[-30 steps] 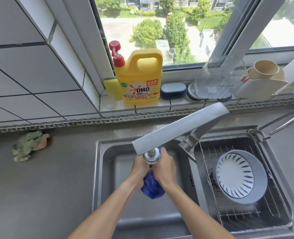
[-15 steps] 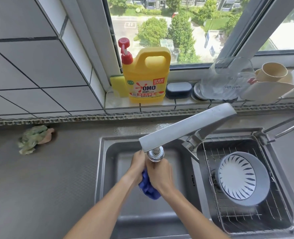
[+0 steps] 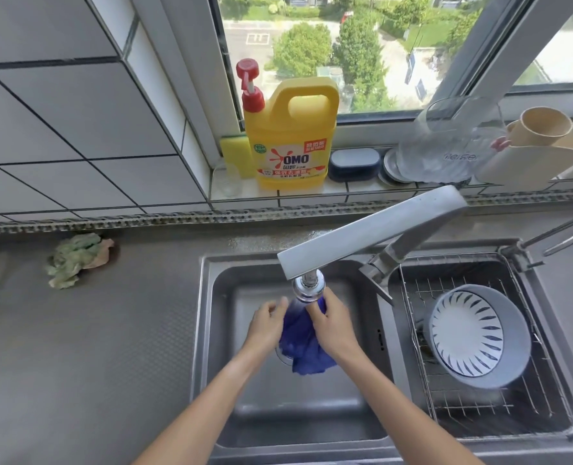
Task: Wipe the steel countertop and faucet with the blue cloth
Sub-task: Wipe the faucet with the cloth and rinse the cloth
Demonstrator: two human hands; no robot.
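Under the faucet (image 3: pixel 362 236) spout, over the sink (image 3: pixel 207 330): both hands clamped on the blue cloth (image 3: pixel 303 340), left hand (image 3: pixel 266 325) and right hand (image 3: pixel 333 325) either side. Rinsing or wringing, apparently; countertop (image 3: pixel 87 347) and faucet seemingly unwiped. Cloth bunched, long axis vertical, loose end hanging down.

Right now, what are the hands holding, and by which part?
Both hold the blue cloth under the faucet nozzle: the left hand grips its left side, the right hand pinches its upper edge, and the rest hangs down.
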